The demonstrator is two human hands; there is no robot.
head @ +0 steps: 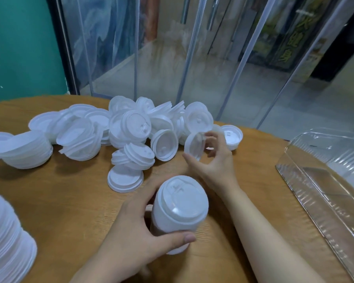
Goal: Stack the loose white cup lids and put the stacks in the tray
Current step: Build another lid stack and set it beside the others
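Round wooden surface (70, 201) carries all items; the landmark is the loose pile of white plastic cup lids (131, 127) at its far middle. Left hand (131, 225), nearer the camera than the pile, has its grip closed round a tall upright stack of white lids (178, 211), thumb across the front, fingers behind; the stack's base meets the surface. Right hand (215, 158), at the pile's right edge, has its grip pinched on a single white lid (193, 145), tilted on edge, thumb below and fingertips at the top rim. One small white lid (232, 135) sits just right of that hand. Clear ribbed plastic tray (323, 180) lies well right of the pile, no lids visible inside. Left of the pile rest leaning lid stacks (27, 148); a further white stack (6, 242) stands at the near left edge.
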